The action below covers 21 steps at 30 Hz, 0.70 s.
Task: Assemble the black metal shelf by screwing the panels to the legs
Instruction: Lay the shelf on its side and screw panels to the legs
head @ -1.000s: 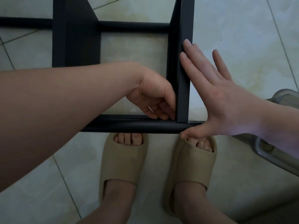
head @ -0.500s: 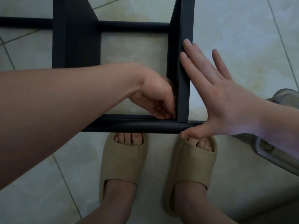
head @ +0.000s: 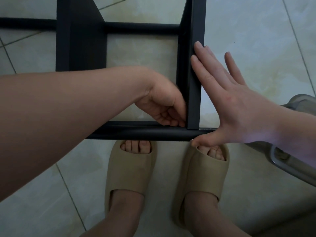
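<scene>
The black metal shelf lies on its side on the tiled floor. Its near leg tube [head: 145,132] runs left to right just past my feet. An upright panel [head: 195,74] meets that tube at a corner. My left hand [head: 164,106] is inside this corner with its fingers curled, pinching what seems to be a small screw, mostly hidden, against the panel's inner face. My right hand [head: 236,106] lies flat and open against the panel's outer face, its thumb touching the tube's underside. A second panel [head: 80,40] and the far leg tube [head: 142,29] lie beyond.
My feet in beige slippers [head: 131,170] [head: 205,173] stand right below the near tube. At the right edge a grey, metal-rimmed object [head: 290,161] lies close to my right wrist. Pale floor tiles surround the frame.
My left hand has turned a little at the corner, its fingers shifting against the panel. My right hand and the frame have stayed put.
</scene>
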Available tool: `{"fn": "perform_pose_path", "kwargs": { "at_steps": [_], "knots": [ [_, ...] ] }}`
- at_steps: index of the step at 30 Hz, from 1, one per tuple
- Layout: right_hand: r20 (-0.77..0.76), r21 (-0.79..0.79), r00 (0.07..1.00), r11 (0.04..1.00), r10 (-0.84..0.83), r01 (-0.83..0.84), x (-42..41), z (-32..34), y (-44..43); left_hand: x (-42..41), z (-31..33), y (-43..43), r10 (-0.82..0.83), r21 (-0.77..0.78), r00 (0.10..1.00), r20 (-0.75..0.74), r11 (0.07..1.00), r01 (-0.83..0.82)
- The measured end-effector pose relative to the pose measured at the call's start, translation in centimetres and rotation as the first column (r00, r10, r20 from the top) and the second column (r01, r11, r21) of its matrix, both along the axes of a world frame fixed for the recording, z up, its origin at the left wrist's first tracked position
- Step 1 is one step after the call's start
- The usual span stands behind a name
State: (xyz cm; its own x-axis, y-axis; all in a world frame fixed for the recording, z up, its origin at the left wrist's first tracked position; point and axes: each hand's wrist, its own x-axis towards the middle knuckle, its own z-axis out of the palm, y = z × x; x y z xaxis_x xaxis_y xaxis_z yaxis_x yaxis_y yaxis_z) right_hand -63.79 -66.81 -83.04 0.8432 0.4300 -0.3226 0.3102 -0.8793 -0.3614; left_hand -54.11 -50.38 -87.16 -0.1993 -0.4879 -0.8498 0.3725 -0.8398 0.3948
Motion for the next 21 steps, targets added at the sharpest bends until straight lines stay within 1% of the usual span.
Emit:
{"fn": "perform_pose_path", "kwargs": {
  "at_steps": [5, 12, 18, 21],
  "knots": [
    [0.012, -0.008, 1.000, 1.000, 0.005, -0.005, 0.0, 0.0, -0.1, 0.1, 0.2, -0.3, 0.008, -0.019, 1.000, 0.028, 1.000, -0.008],
    [0.019, -0.012, 1.000, 1.000, 0.005, -0.005, 0.0, -0.1, 0.0, 0.0, 0.2, -0.1, 0.042, -0.059, 0.999, 0.013, 0.997, -0.041],
    [0.017, -0.006, 1.000, 1.000, 0.001, -0.001, 0.0, -0.1, 0.0, -0.7, 0.2, 0.6, 0.135, -0.156, 0.990, -0.043, 0.978, -0.140],
    [0.017, -0.005, 1.000, 1.000, 0.006, -0.006, 0.0, -0.1, -0.1, -1.2, 0.2, 1.1, 0.191, -0.201, 0.981, -0.047, 0.960, -0.196]
  ]
}}
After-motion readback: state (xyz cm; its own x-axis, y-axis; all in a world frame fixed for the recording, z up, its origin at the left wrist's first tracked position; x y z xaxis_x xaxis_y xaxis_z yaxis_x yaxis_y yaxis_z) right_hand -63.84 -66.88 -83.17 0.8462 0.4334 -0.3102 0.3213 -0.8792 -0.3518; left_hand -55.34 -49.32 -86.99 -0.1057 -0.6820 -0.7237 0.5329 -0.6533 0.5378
